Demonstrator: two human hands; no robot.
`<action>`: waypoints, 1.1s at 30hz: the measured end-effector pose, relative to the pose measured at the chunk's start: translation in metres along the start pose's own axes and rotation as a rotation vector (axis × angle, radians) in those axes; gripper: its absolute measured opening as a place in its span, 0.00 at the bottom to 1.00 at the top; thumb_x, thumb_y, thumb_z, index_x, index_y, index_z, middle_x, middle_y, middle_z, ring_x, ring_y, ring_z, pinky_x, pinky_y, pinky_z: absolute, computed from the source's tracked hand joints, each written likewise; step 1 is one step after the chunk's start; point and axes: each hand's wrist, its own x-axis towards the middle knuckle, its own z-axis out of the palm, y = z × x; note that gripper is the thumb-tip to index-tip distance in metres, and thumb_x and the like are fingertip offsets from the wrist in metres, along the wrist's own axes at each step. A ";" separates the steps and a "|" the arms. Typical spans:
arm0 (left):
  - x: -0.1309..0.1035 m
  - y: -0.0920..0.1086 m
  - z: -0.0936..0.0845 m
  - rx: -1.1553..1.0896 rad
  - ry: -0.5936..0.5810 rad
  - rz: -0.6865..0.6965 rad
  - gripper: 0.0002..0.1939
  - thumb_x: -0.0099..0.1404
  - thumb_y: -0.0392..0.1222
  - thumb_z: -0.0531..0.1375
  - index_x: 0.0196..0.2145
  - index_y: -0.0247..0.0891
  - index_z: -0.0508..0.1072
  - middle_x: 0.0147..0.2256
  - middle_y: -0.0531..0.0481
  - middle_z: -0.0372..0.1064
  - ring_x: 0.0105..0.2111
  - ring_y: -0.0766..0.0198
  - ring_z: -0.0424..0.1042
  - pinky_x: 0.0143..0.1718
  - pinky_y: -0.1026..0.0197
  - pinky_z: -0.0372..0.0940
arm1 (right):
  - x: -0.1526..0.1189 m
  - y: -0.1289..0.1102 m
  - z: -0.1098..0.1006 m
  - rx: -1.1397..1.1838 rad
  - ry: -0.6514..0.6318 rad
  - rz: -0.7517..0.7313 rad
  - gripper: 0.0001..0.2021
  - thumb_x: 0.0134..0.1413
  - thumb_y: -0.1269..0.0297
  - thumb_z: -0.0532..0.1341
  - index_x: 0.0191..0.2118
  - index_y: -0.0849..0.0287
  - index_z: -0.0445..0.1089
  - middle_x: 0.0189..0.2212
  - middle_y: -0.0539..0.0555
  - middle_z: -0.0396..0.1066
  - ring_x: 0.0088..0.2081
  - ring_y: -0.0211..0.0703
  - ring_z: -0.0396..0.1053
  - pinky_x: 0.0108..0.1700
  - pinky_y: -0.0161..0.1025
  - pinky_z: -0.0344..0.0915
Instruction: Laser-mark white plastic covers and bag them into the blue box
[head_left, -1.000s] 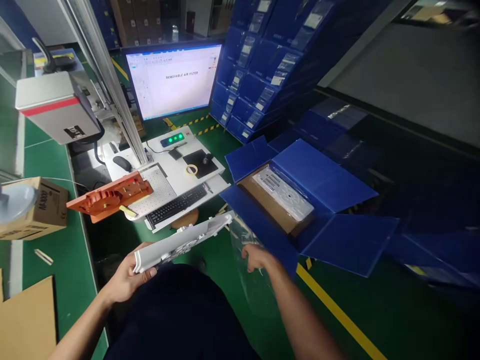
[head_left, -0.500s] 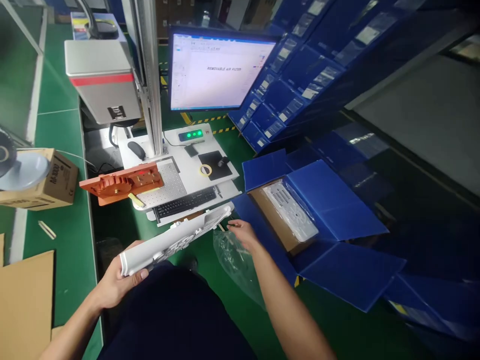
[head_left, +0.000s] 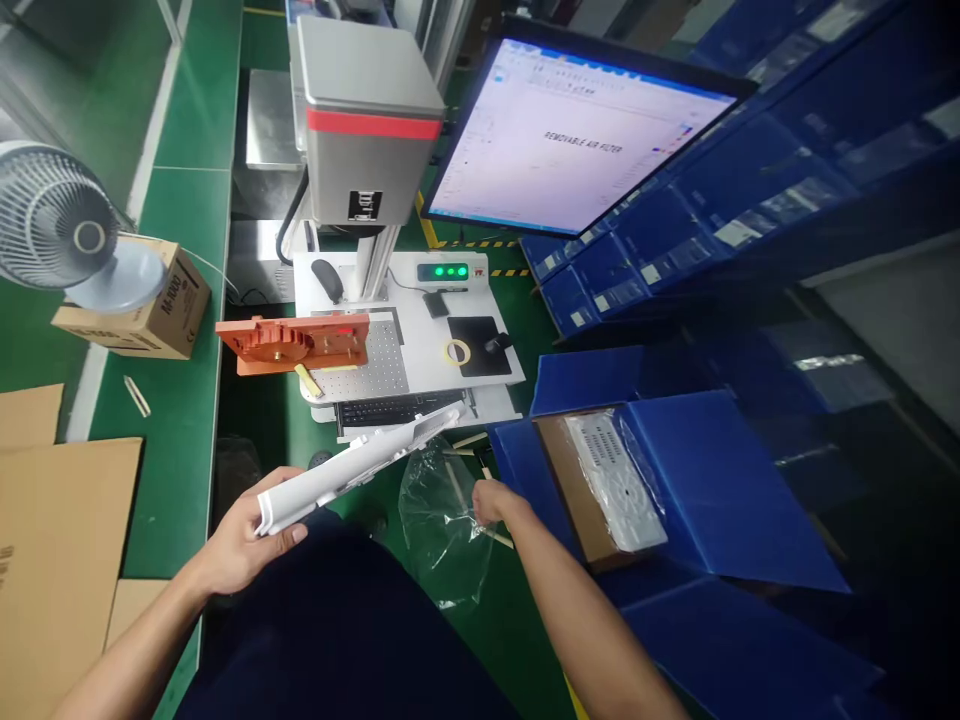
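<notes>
My left hand (head_left: pixel 251 535) grips one end of a long white plastic panel (head_left: pixel 352 470), thumb on the near side and fingers behind. The panel tilts upward to the right, its far end in front of the keyboard. My right hand (head_left: pixel 491 503) is closed on a clear plastic bag (head_left: pixel 442 540), which hangs over the floor to the left of the hand. Beyond the panel, an orange fixture (head_left: pixel 300 345) with a round geared part stands on the perforated plate of a white machine table (head_left: pixel 427 385).
An open blue box (head_left: pixel 697 480) at the right holds a bagged white panel (head_left: pixel 615 490) in cardboard. A grey machine head (head_left: pixel 375 130) and a monitor (head_left: pixel 585 140) rise behind. To the left, a fan (head_left: pixel 52 220) stands on a carton (head_left: pixel 150 320), with cardboard sheets (head_left: pixel 67 540) nearby.
The view has swung left. My right hand has moved down, away from the panel's far end, with the clear bag. My left hand keeps its hold on the panel.
</notes>
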 end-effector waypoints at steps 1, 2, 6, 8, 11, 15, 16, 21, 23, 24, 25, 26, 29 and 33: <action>0.000 0.000 0.000 0.001 0.002 0.003 0.28 0.71 0.55 0.70 0.62 0.39 0.74 0.49 0.43 0.72 0.41 0.58 0.72 0.41 0.60 0.70 | 0.001 0.000 0.008 0.023 0.003 0.002 0.19 0.35 0.73 0.82 0.20 0.57 0.69 0.17 0.43 0.64 0.26 0.40 0.67 0.36 0.39 0.66; 0.001 0.001 0.000 0.002 0.005 0.006 0.28 0.71 0.55 0.70 0.62 0.39 0.74 0.49 0.43 0.72 0.39 0.59 0.71 0.39 0.61 0.69 | 0.002 0.000 0.015 0.062 0.009 0.002 0.19 0.45 0.67 0.81 0.21 0.57 0.69 0.17 0.43 0.63 0.24 0.37 0.64 0.34 0.37 0.64; 0.006 0.004 -0.001 0.001 0.001 0.004 0.27 0.71 0.53 0.70 0.61 0.38 0.74 0.48 0.44 0.72 0.37 0.62 0.68 0.37 0.63 0.66 | 0.011 -0.007 0.030 0.344 0.094 -0.012 0.22 0.65 0.49 0.71 0.26 0.57 0.68 0.16 0.42 0.57 0.19 0.35 0.54 0.25 0.35 0.51; 0.010 0.006 -0.001 0.008 -0.003 0.001 0.27 0.72 0.53 0.70 0.61 0.38 0.73 0.47 0.45 0.72 0.37 0.62 0.69 0.37 0.63 0.66 | 0.017 -0.014 0.029 0.524 0.170 -0.029 0.23 0.69 0.44 0.64 0.29 0.56 0.68 0.18 0.44 0.58 0.20 0.36 0.56 0.24 0.35 0.51; 0.015 0.008 0.000 0.032 -0.015 0.009 0.29 0.72 0.53 0.70 0.64 0.39 0.71 0.47 0.45 0.72 0.39 0.60 0.71 0.38 0.62 0.66 | 0.023 -0.020 0.022 0.780 0.274 -0.059 0.25 0.70 0.37 0.59 0.33 0.55 0.67 0.24 0.46 0.63 0.25 0.38 0.64 0.28 0.35 0.62; 0.017 0.008 0.000 0.039 -0.023 0.026 0.29 0.72 0.52 0.70 0.65 0.40 0.70 0.48 0.45 0.72 0.41 0.59 0.72 0.39 0.62 0.67 | 0.014 -0.008 0.013 0.995 0.395 -0.070 0.31 0.56 0.25 0.64 0.35 0.52 0.63 0.28 0.48 0.65 0.31 0.41 0.69 0.36 0.38 0.71; 0.016 0.007 0.000 0.032 -0.022 0.027 0.30 0.72 0.52 0.70 0.65 0.40 0.70 0.48 0.45 0.72 0.41 0.59 0.72 0.39 0.62 0.67 | 0.008 -0.002 0.014 1.011 0.416 -0.075 0.31 0.54 0.26 0.66 0.35 0.52 0.63 0.29 0.49 0.66 0.31 0.41 0.69 0.37 0.39 0.72; 0.013 0.006 0.002 0.024 -0.024 0.033 0.28 0.73 0.52 0.69 0.64 0.40 0.71 0.48 0.45 0.73 0.39 0.60 0.71 0.39 0.63 0.67 | -0.018 0.016 0.049 0.833 0.398 -0.072 0.20 0.37 0.60 0.78 0.34 0.53 0.68 0.27 0.47 0.68 0.28 0.43 0.67 0.32 0.39 0.65; 0.013 0.007 0.004 0.046 -0.020 0.053 0.26 0.73 0.53 0.69 0.62 0.40 0.73 0.49 0.44 0.73 0.40 0.60 0.72 0.39 0.62 0.67 | -0.018 0.011 0.065 0.704 0.420 -0.045 0.17 0.37 0.68 0.76 0.30 0.53 0.68 0.24 0.47 0.67 0.28 0.44 0.66 0.32 0.40 0.60; 0.013 0.008 0.004 0.065 -0.019 0.068 0.25 0.73 0.52 0.69 0.61 0.40 0.74 0.50 0.44 0.74 0.41 0.59 0.72 0.40 0.62 0.67 | -0.016 0.007 0.071 0.649 0.447 -0.033 0.15 0.40 0.68 0.75 0.29 0.53 0.67 0.25 0.48 0.68 0.30 0.45 0.67 0.33 0.40 0.59; 0.012 0.009 0.005 0.086 -0.019 0.085 0.24 0.73 0.52 0.69 0.61 0.40 0.74 0.51 0.43 0.74 0.42 0.59 0.73 0.42 0.62 0.68 | -0.012 0.001 0.074 0.605 0.476 -0.024 0.13 0.46 0.66 0.73 0.30 0.53 0.67 0.27 0.50 0.70 0.32 0.47 0.68 0.34 0.40 0.58; 0.011 0.011 0.006 0.105 -0.018 0.100 0.24 0.73 0.52 0.69 0.61 0.40 0.75 0.51 0.43 0.74 0.42 0.58 0.73 0.43 0.61 0.68 | -0.007 -0.005 0.074 0.572 0.496 -0.019 0.12 0.51 0.63 0.72 0.31 0.53 0.67 0.30 0.52 0.72 0.34 0.48 0.70 0.36 0.40 0.58; 0.004 0.014 0.007 0.106 -0.007 0.110 0.28 0.72 0.52 0.69 0.64 0.39 0.73 0.50 0.43 0.75 0.41 0.58 0.73 0.42 0.61 0.69 | 0.006 -0.021 0.064 0.530 0.490 -0.033 0.13 0.60 0.53 0.70 0.33 0.53 0.69 0.35 0.55 0.77 0.41 0.53 0.74 0.39 0.40 0.60; -0.011 0.016 0.008 0.043 0.005 0.074 0.32 0.70 0.54 0.70 0.66 0.40 0.71 0.47 0.44 0.76 0.40 0.57 0.74 0.39 0.61 0.70 | 0.016 -0.034 0.046 0.586 0.429 -0.053 0.15 0.63 0.47 0.69 0.35 0.53 0.73 0.37 0.56 0.78 0.42 0.52 0.75 0.37 0.39 0.63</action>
